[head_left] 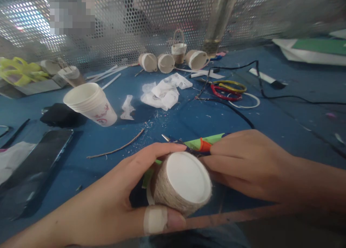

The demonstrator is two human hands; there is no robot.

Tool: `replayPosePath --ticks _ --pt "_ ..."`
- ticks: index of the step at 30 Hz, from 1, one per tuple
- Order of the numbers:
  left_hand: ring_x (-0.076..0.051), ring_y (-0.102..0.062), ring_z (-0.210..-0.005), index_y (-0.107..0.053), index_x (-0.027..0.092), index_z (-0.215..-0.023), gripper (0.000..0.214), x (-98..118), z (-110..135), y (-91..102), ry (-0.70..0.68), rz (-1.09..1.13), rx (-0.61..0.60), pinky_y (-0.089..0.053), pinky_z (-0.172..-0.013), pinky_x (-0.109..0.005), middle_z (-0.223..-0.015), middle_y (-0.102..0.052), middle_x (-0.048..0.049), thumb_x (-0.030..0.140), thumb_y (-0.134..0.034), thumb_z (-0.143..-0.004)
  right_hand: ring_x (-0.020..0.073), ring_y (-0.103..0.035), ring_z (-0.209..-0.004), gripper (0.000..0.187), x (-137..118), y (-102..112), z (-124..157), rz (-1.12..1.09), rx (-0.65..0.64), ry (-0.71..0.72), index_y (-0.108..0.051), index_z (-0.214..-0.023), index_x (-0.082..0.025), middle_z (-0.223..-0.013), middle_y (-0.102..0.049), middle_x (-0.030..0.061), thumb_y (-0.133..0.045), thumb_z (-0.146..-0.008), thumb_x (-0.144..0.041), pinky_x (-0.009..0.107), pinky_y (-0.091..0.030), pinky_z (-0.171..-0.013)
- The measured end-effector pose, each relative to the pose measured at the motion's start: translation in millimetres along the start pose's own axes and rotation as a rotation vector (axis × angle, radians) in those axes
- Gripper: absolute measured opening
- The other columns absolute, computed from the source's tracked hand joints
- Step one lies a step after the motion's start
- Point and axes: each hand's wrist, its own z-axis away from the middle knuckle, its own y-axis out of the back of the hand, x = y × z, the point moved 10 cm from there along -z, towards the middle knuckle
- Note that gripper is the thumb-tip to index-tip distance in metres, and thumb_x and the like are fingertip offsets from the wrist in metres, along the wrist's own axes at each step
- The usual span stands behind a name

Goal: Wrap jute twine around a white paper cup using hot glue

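Note:
My left hand [140,190], with a strip of white tape round its thumb, is closed round a paper cup [175,194] wrapped in brown twine. The cup lies tilted, its white round base [189,176] facing me. Against the far right side of the cup, my right hand [248,161] is closed with its fingers curled; what they pinch is hidden. Just behind both hands lies a partly covered tool with a metal tip [165,137] and an orange part [204,145], among something light green.
A stack of white paper cups [94,107] leans at left, near a phone [40,161]. A twine piece [119,149] and crumpled white paper [164,93] lie mid-table. Scissors [227,89] and a black cable [297,101] are at right; small twine-wrapped cups [165,63] line the mesh wall.

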Motion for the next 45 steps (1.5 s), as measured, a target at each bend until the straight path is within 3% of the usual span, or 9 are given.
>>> replayPosePath --ticks 15,22,26,31,36,41,45 --pt "-0.038 -0.085 -0.145 -0.083 0.059 -0.156 0.08 3 2 4.8 -0.066 -0.022 0.063 -0.073 -0.122 -0.043 -0.16 -0.087 0.0062 0.052 -0.114 -0.082 0.0159 -0.067 -0.061 0.06 0 1 0 0.017 -0.016 -0.017 -0.078 -0.092 -0.024 -0.073 -0.075 -0.0037 -0.036 -0.134 -0.028 0.037 -0.045 -0.059" --pt "-0.04 -0.08 -0.154 -0.079 0.058 -0.162 0.085 1 2 0.8 -0.058 -0.014 -0.006 -0.069 -0.128 -0.046 -0.17 -0.081 0.0056 0.047 -0.112 -0.085 0.0166 -0.066 -0.061 0.05 -2 1 1 0.002 -0.01 -0.012 -0.078 -0.093 -0.023 -0.074 -0.074 -0.0023 -0.047 -0.131 -0.025 0.037 -0.042 -0.06" --pt "-0.041 -0.083 -0.149 -0.083 0.058 -0.157 0.08 2 0 4.5 -0.03 -0.033 0.031 -0.072 -0.124 -0.046 -0.163 -0.085 0.0062 0.053 -0.113 -0.083 0.0169 -0.065 -0.061 0.049 -1 0 1 -0.002 -0.018 -0.014 -0.078 -0.093 -0.023 -0.073 -0.074 -0.0024 -0.047 -0.131 -0.024 0.038 -0.041 -0.06" --pt "-0.041 -0.079 -0.155 -0.078 0.056 -0.163 0.084 3 1 1.4 -0.046 0.001 -0.029 -0.07 -0.127 -0.046 -0.17 -0.081 0.0055 0.046 -0.111 -0.087 0.0177 -0.065 -0.062 0.051 0 -2 -1 -0.001 -0.031 -0.023 -0.077 -0.094 -0.023 -0.074 -0.075 -0.0018 -0.042 -0.131 -0.021 0.038 -0.042 -0.061" --pt "-0.037 -0.087 -0.143 -0.084 0.057 -0.154 0.08 8 -4 0.2 -0.058 -0.014 0.022 -0.075 -0.118 -0.041 -0.158 -0.088 0.0087 0.044 -0.115 -0.081 0.0168 -0.063 -0.061 0.057 -1 -1 0 -0.007 -0.037 -0.024 -0.076 -0.091 -0.026 -0.073 -0.073 -0.004 -0.036 -0.132 -0.023 0.038 -0.042 -0.06" --pt "-0.035 -0.089 -0.137 -0.083 0.055 -0.154 0.078 15 -5 -2.6 -0.102 -0.039 0.007 -0.076 -0.115 -0.039 -0.154 -0.089 0.0087 0.043 -0.115 -0.083 0.0192 -0.067 -0.065 0.057 -4 0 -3 0.023 -0.082 -0.022 -0.08 -0.094 -0.023 -0.078 -0.076 -0.0023 -0.035 -0.127 -0.011 0.04 -0.048 -0.062" --pt "-0.035 -0.086 -0.144 -0.076 0.053 -0.163 0.083 18 -2 -6.0 -0.15 -0.095 -0.051 -0.073 -0.12 -0.039 -0.162 -0.085 0.0059 0.044 -0.112 -0.089 0.019 -0.069 -0.065 0.054 -6 -3 1 0.036 -0.086 -0.011 -0.08 -0.097 -0.024 -0.079 -0.077 -0.0027 -0.036 -0.124 -0.008 0.04 -0.049 -0.062"
